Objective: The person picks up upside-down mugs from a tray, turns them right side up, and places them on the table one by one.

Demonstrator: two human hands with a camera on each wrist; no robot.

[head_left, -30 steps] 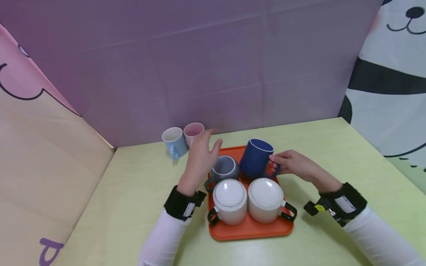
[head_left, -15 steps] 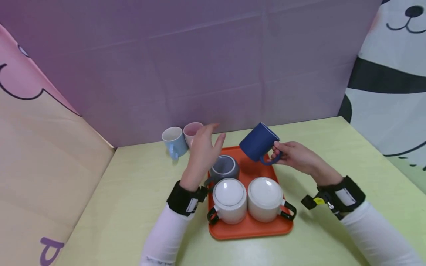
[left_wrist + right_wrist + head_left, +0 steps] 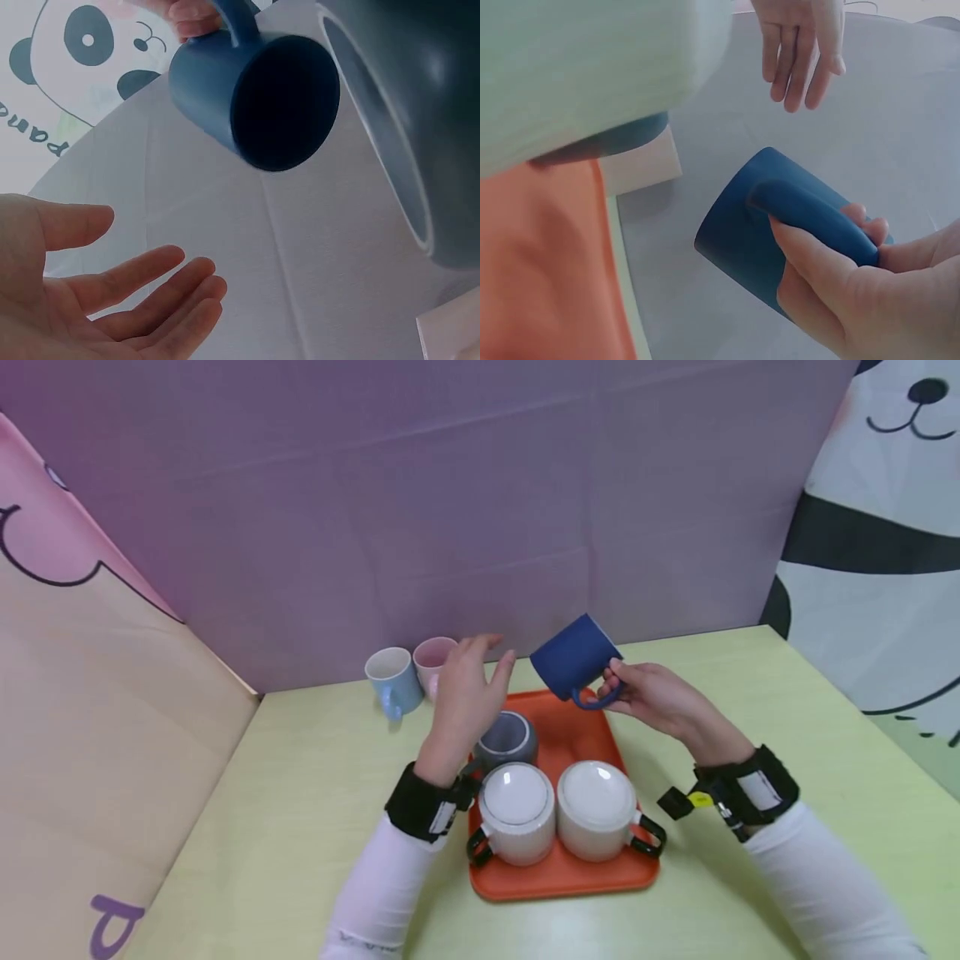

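The yellow-green tabletop (image 3: 300, 793) carries an orange tray (image 3: 570, 881) with two white mugs (image 3: 517, 814) upside down at its near edge and a grey mug (image 3: 506, 739) behind them. A second ago the dark blue mug (image 3: 573, 656) stood on that tray; now the right hand (image 3: 660, 702), fingers curled round its handle, holds it tipped in the air above the tray's far edge, so it looks to be leaving the tray. The left hand (image 3: 465, 702) hovers beside it, fingers apart, holding nothing. Light blue (image 3: 393, 681) and pink (image 3: 433, 658) mugs stand by the wall. The only writing is a purple letter at the left, partly cut off.
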